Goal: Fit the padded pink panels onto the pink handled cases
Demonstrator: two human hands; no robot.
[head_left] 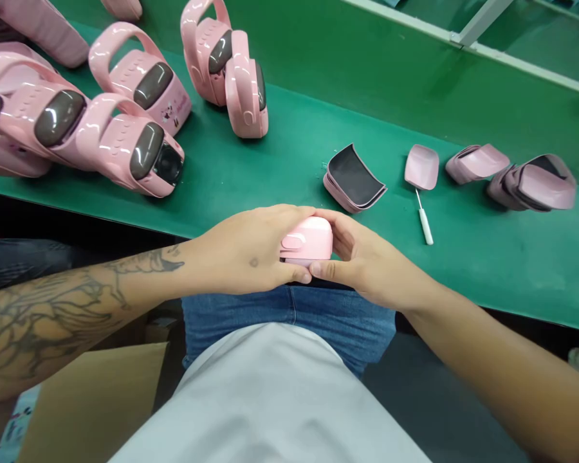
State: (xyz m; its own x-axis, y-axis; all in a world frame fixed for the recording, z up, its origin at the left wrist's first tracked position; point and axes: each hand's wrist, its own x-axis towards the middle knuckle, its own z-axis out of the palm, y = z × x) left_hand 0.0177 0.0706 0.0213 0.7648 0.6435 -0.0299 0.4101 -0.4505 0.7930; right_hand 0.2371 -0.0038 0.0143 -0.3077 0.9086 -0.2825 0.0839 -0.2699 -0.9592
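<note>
At the near edge of the green bench, my left hand (253, 251) and my right hand (367, 260) are closed around a pink plastic device (314, 239). Its rounded end and an oval tab show between them; my fingers cover the rest. My left hand wraps the left side, while my right thumb and fingers grip the right. Just beyond them lies a curved pink cover (338, 200) with a dark inner face. Farther right, a white-handled screwdriver (425, 225) rests with its shaft end at a small pink cover (421, 167).
Several pink devices with carrying handles and dark windows, one of them a pink handled device (139, 151), crowd the bench's left side. Stacked pink covers (535, 183) sit at the right. A green wall (367, 83) runs along the back. A cardboard box (96, 392) is below left.
</note>
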